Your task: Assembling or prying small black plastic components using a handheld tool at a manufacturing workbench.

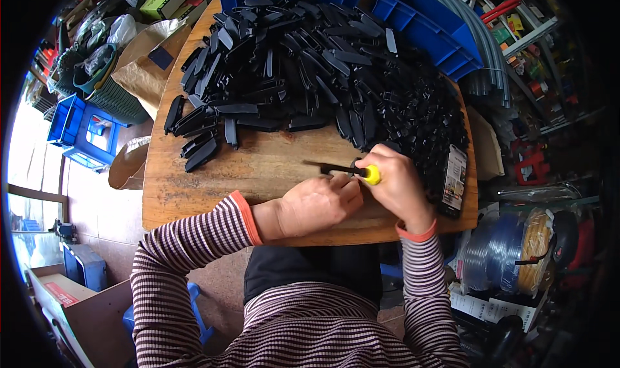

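Observation:
Near the front edge of the wooden table (187, 203), my two hands come together. My right hand (394, 177) is closed round a yellow-handled tool (372, 174), whose narrow dark blade points left. From the frame I cannot tell whether it is a knife or a file. My left hand (320, 205) is closed just below the blade, on a small black plastic part (329, 170) that is mostly hidden by the fingers. Beyond the hands lies a big heap of long black plastic pieces (271, 64). Smaller black parts (420, 113) are piled at its right side.
A phone (454, 179) with a lit screen lies at the table's right edge. Blue plastic crates (433, 29) stand behind the heap. Brown paper bags (145, 64) are at the left, a blue stool (84, 132) beyond them. Wire spools (497, 248) are at the lower right.

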`<state>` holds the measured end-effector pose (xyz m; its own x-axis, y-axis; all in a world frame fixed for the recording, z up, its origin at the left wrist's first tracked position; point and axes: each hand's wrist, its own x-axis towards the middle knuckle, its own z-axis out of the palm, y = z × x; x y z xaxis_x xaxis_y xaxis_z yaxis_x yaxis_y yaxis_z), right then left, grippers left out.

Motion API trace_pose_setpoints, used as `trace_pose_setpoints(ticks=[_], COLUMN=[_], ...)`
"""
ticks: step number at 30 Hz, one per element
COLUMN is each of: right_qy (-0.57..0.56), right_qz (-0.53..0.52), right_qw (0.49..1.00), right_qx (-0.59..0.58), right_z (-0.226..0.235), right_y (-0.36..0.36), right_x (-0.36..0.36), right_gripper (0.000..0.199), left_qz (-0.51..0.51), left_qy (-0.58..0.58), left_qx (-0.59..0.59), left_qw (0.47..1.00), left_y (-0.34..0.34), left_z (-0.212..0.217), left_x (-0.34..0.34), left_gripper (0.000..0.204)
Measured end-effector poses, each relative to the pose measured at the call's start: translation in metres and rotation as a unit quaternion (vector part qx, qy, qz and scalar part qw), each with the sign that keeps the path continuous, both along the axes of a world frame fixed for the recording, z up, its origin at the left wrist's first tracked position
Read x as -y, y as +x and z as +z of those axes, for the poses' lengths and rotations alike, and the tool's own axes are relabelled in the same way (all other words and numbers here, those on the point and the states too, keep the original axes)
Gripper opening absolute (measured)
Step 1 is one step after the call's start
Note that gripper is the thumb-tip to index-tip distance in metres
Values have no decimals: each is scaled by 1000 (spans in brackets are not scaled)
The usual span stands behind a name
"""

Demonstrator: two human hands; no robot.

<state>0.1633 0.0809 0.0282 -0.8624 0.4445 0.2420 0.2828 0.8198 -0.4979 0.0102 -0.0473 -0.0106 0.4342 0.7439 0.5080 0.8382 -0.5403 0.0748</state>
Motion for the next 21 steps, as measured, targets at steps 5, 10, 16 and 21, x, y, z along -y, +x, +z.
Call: trace_pose_setpoints(ticks=[5, 10, 16, 21], right_qy=[-126, -331, -346, -152], right_qz=[-43, -51, -102, -275], right_qw=[980, 812, 843, 927], right_qx=[-146, -477, -398, -206], right_z=[20, 12, 12, 10], right_y=[-4, -27, -1, 51], right_x=[-3, 0, -8, -14], right_gripper=[14, 17, 21, 14], left_qz=[22, -1, 0, -36], left_qy=[-48, -77, -39, -44], left_qx=[-6, -4, 52, -40], left_qw=[999, 997, 998, 998], left_y=[-1, 0, 0, -9], left_z=[-2, 5, 0, 19], left_x=[3, 3, 2, -13], left_gripper=[15, 23, 22, 36])
